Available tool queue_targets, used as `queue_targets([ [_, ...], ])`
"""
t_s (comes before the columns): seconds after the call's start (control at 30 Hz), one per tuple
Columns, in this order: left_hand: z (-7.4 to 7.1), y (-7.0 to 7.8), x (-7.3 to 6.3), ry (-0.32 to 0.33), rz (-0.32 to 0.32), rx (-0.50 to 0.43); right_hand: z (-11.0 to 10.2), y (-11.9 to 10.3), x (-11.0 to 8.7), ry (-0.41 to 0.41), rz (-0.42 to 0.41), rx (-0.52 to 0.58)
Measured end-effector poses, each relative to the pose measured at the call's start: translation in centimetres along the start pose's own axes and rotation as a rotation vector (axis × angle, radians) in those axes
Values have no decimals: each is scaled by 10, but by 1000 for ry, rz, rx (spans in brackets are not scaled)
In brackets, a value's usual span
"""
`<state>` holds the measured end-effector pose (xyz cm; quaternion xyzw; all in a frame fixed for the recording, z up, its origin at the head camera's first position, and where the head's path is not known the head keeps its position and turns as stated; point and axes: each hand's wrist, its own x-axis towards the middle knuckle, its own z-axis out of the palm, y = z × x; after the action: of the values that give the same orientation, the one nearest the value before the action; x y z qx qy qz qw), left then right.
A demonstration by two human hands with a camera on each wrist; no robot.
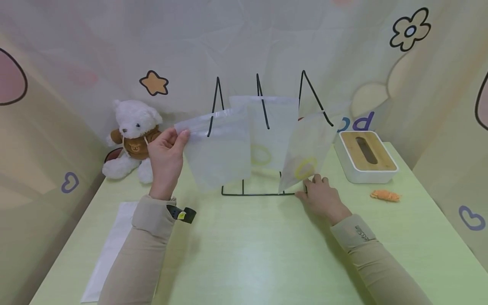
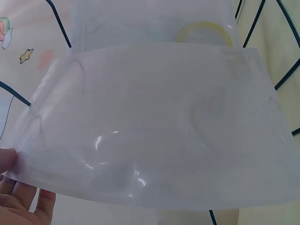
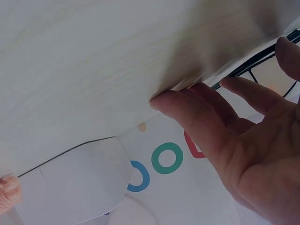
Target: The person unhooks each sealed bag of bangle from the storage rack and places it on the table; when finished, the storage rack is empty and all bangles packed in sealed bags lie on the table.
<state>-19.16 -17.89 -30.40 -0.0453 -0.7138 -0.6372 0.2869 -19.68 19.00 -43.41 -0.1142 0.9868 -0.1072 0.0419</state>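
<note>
Three translucent plastic bags hang on the prongs of a black wire rack (image 1: 251, 195). My left hand (image 1: 166, 159) pinches the upper left corner of the left bag (image 1: 219, 150) between thumb and fingers; this bag (image 2: 140, 126) spreads across the left wrist view. Behind it hangs the middle bag (image 1: 274, 114), and the right bag (image 1: 309, 140) is turned at an angle. Yellow rings show at the middle and right bags. At the rack's base, my right hand (image 1: 320, 197) touches the right front corner, its thumb and index finger (image 3: 253, 96) standing apart along the wire.
A white plush bear (image 1: 133, 114) in a brown top sits at the back left. On the right stand a tissue box (image 1: 354, 169) with a wooden lid and a small orange bundle (image 1: 385, 195). A white sheet (image 1: 110, 252) lies beneath my left forearm.
</note>
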Motion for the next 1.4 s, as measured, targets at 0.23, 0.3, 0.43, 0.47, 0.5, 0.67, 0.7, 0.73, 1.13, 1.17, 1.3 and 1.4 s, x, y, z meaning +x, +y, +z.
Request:
queue_targets([
  [0.23,-3,-1,-2,9,9,-3,-1,0,-1,-2,-2,0],
  [0.3,-4,0,-3,11,3,3,-1,-1,-1,-3,-3,0],
  [0.43,-6,1,-4,10,-10,28,-1,-1,-1,-3,-6,2],
  [0.47,-6,2,-5,11,-13,34,-1,-1,-1,-3,-6,3],
  [0.5,-6,3,-6,9,-16,39,-1,-1,-1,-3,-6,3],
  [0.67,-8,3,-8,1,-9,46,-1,0,-1,-4,-1,-2],
  [0.7,-9,3,-9,0,-6,49,-1,0,-1,-3,-1,-3],
  [0.73,-9,3,-9,0,-3,51,-1,0,-1,-4,-1,-5],
  [1.13,-13,4,-14,4,15,46,1,0,0,-11,4,-6],
  [1.17,-13,4,-14,5,22,39,1,0,0,-13,5,-4],
  [1.3,-15,4,-16,3,49,17,2,-1,0,-21,7,2],
  [1.4,-16,5,-17,2,61,10,1,-1,0,-22,8,2],
])
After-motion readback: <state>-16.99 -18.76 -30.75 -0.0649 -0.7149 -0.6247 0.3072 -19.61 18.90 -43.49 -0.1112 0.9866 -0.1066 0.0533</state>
